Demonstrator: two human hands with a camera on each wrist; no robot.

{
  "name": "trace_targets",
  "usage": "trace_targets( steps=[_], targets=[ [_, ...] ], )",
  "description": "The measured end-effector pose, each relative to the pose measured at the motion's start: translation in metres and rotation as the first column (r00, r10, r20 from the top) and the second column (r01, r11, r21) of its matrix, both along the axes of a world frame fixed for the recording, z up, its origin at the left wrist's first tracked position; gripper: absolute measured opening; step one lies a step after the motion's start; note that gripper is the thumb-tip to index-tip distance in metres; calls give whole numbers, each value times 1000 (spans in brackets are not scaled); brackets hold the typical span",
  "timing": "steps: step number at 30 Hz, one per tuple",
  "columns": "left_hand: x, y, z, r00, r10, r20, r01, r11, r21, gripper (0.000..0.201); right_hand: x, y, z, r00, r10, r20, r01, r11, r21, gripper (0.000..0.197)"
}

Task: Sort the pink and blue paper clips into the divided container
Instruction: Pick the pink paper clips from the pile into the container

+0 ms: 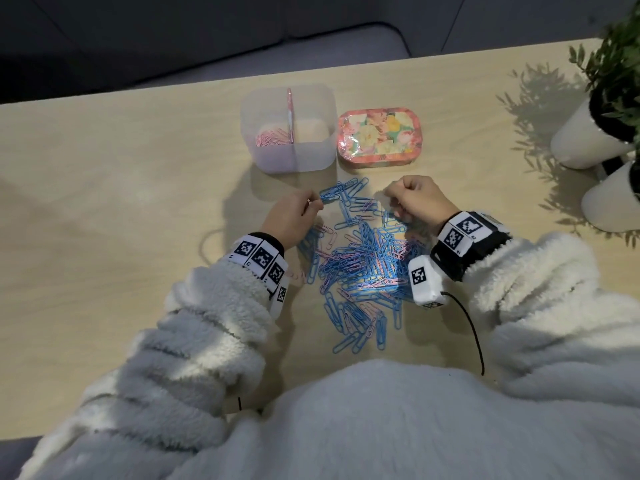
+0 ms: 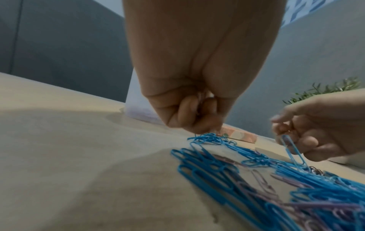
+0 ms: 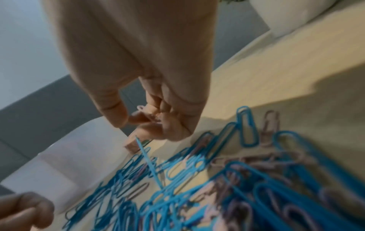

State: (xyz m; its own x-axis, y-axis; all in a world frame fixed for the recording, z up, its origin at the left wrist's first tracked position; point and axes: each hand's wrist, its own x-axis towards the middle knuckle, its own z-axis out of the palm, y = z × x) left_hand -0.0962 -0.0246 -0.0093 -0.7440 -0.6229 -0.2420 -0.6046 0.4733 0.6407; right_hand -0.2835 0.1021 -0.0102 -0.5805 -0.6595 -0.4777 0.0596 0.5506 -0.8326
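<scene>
I see the clip pile mid-frame on the table; above it the divided container, with the tin to its right. Potted plants stand far right.

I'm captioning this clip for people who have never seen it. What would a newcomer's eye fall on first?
First the big tangle of blue and pink paper clips spread on the wooden table between the two hands. The left hand pinches clips at the heap's far left edge; the right hand holds pink clips, with a blue one hanging. Behind sits the divided container, pink clips in its left half, beside a floral tin.
</scene>
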Motion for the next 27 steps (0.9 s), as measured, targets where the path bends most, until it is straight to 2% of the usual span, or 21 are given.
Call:
trace_targets(
  steps=[1,3,4,6,8,13,15,16,18,19,21,23,25,27],
  targets=[
    [0,0,0,1000,-24,15,23,1000,20,17,2,-3,0,1000,23,-15,-24,999,-23,34],
    [1,0,-1,992,-100,71,100,995,11,15,3,-8,-2,968,185,-172,-192,981,-27,39],
    [0,1,-1,983,-146,112,148,989,-15,16,4,-11,-2,909,295,-294,-293,955,52,35],
    [-2,4,0,955,-219,199,240,967,-87,16,4,-16,-2,737,484,-471,-414,875,252,21],
    [-5,6,-1,939,-252,233,287,949,-133,15,6,-19,0,641,568,-516,-455,823,341,12],
    [-5,5,-2,958,-214,190,235,968,-92,12,8,-18,2,553,641,-533,-487,767,417,9],
    [-2,3,-3,970,-185,160,201,976,-86,9,6,-17,0,587,612,-531,-485,790,375,6],
    [0,3,-3,979,-157,127,167,983,-80,10,4,-16,-1,635,568,-524,-471,822,320,6],
    [5,-1,-1,996,-74,54,76,996,-50,15,-2,-13,-3,783,428,-452,-400,902,162,7],
    [7,-3,0,1000,-20,16,20,1000,-8,17,-4,-10,-2,855,337,-395,-335,939,77,6],
    [10,-6,1,992,114,-62,-105,986,128,17,-7,-4,2,940,173,-294,-194,980,-45,6],
    [11,-3,2,975,197,-107,-169,959,226,17,-6,-1,4,974,47,-222,-68,994,-85,20],
    [11,6,2,990,129,-55,-114,968,224,20,1,-1,6,998,-58,-24,55,992,-112,18],
    [8,17,0,1000,19,25,-22,990,138,22,8,-2,5,977,-106,183,128,985,-116,15]
  ],
)
